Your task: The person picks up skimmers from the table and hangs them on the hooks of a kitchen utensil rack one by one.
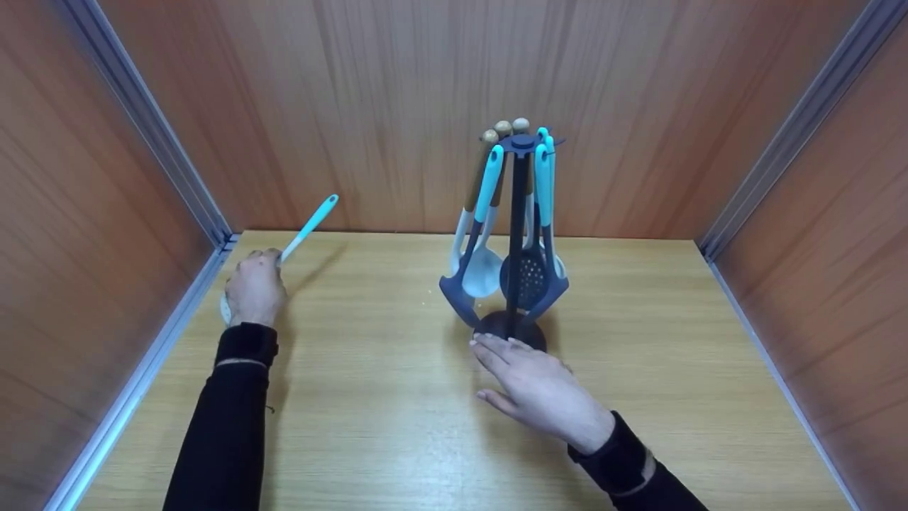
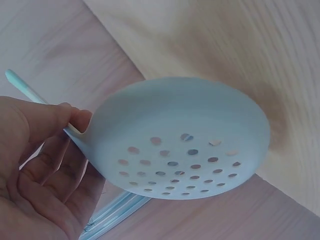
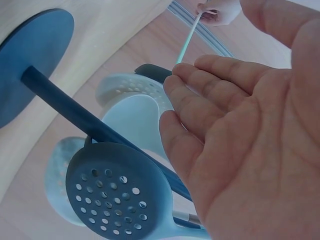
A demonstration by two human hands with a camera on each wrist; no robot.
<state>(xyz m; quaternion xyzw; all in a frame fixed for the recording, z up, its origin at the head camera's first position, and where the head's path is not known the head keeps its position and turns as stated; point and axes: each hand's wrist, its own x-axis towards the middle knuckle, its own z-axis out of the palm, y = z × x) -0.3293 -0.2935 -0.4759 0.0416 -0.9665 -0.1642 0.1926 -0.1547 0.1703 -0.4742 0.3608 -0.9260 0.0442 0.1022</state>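
Observation:
My left hand [image 1: 255, 287] pinches a pale slotted spoon [image 2: 185, 115] by its neck, between thumb and fingers, at the left of the table. Its turquoise handle end slants up and away to the right in the head view. Round holes dot the bowl in the left wrist view. My right hand [image 1: 532, 387] is held with straight fingers just in front of the base of a dark utensil stand [image 1: 520, 234]; whether the fingertips touch it I cannot tell. On the stand hang several utensils, among them a dark slotted spoon [image 3: 112, 192] and a pale spoon [image 1: 482, 272].
Wood-grain panels [image 1: 397, 85] rise at the back and on both sides of the light wooden table [image 1: 369, 397]. Metal strips [image 1: 149, 376] run along the side edges. Some hanging utensils have turquoise handles, others brown ones with round ends.

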